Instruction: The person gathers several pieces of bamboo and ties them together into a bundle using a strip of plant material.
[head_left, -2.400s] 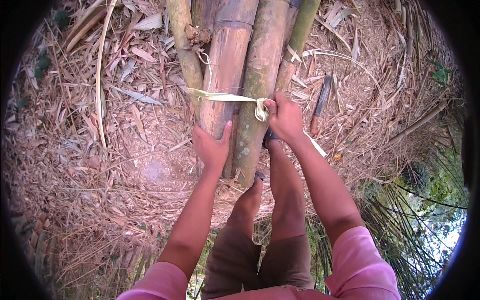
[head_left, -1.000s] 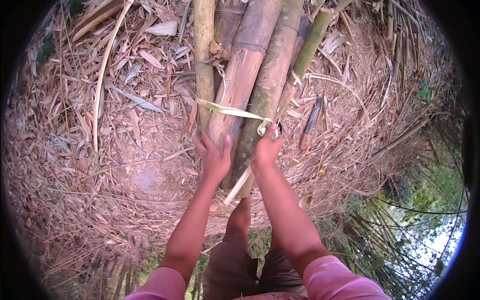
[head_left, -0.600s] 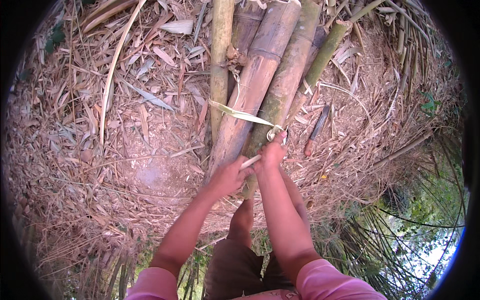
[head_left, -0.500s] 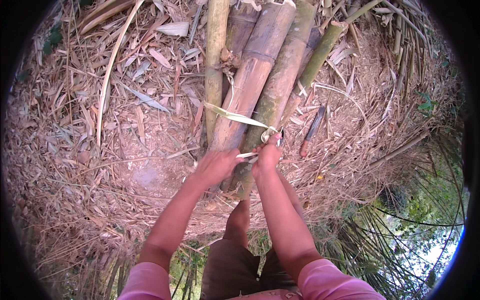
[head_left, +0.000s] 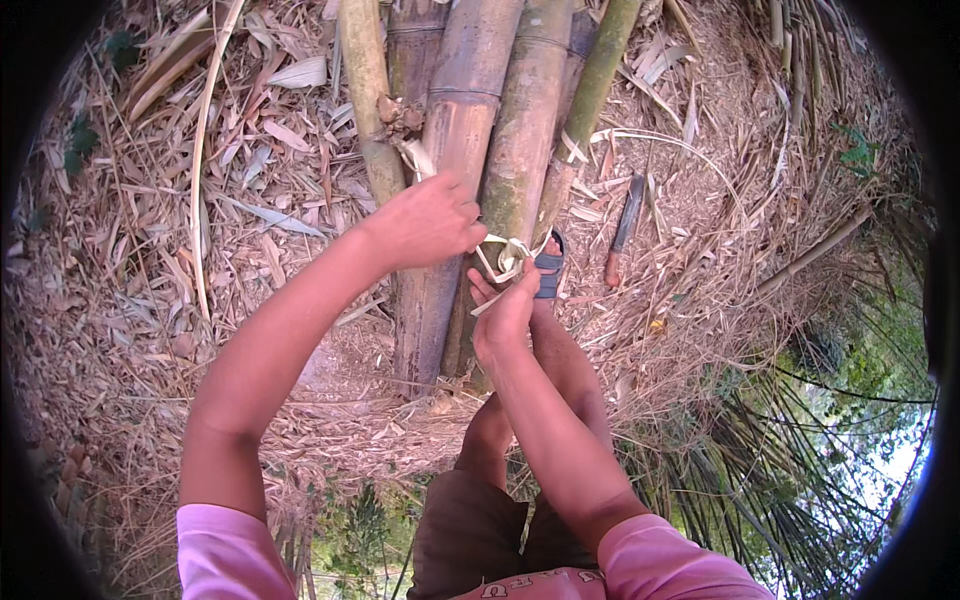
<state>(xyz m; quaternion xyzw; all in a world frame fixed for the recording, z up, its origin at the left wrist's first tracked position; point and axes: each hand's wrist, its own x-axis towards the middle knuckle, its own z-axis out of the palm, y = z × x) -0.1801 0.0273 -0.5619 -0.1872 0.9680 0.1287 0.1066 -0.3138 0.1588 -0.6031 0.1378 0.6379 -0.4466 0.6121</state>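
The left hand [head_left: 430,222] clenches a pale fibre strip [head_left: 494,239], the right hand [head_left: 508,315] pinches its loop [head_left: 513,254] — too hard a tug could snap it.

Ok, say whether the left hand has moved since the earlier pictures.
Yes: the left hand has moved up the brown bamboo pole, away from its near end.

Outdoors; dry leaf litter [head_left: 130,230], bamboo poles [head_left: 463,130], greenery [head_left: 365,530]

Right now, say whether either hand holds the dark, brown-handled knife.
No, the knife lies on the ground, right of the thick brown bamboo poles.
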